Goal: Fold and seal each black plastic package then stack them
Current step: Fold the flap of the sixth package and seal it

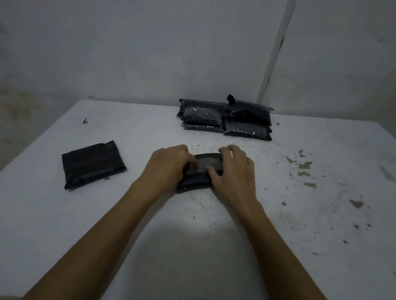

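Left hand sits on the left end of the black package we are working on, fingers curled down over its top edge and gripping it. Right hand covers the right end, fingers bent over the far edge and thumb pressed onto the top face — also gripping. Package lies flat on the white surface, about midway between the left and right edges and a bit past the middle toward the far edge, long side running left to right. Only the strip between our hands and the near lower edge shows; the seal state we cannot tell.

Second black package lies flat near the left edge of the surface, well apart from our hands, turned slightly off square, looks folded over.

At the far edge, right of centre, a pile of black packages — two side-by-side stacks touching each other, several layers each; exact count unclear in the dim light. A small black flap sticks up from the top of the right-hand stack.

Surface is stained and chipped, mostly toward the right edge. Both forearms come in from the near edge.
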